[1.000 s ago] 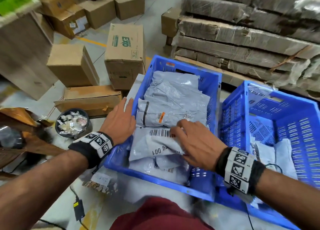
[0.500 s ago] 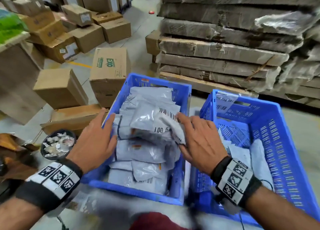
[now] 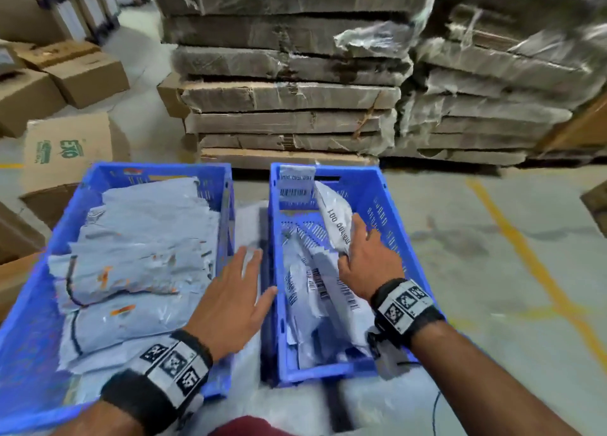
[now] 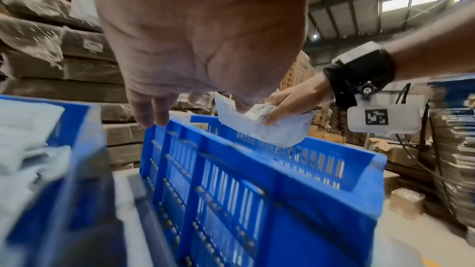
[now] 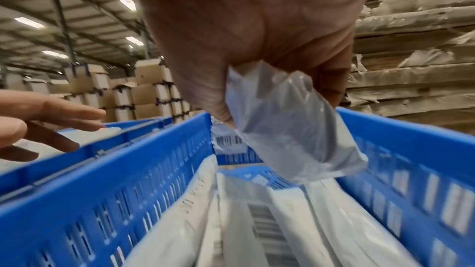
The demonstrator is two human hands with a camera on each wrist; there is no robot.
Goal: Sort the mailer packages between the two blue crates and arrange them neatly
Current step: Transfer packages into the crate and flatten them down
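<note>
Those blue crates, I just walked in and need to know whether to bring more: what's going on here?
A person is sorting grey mailer packages between two blue crates on the floor. The right hand grips one mailer by its end and holds it over the right crate, which has a few mailers standing along its near side. The left hand, fingers straight and holding nothing, hovers above the gap between the crates. The left crate is piled nearly to its rim with mailers.

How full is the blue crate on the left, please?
Nearly full: in the head view, grey mailers are piled up to about the rim of the left crate.
</note>
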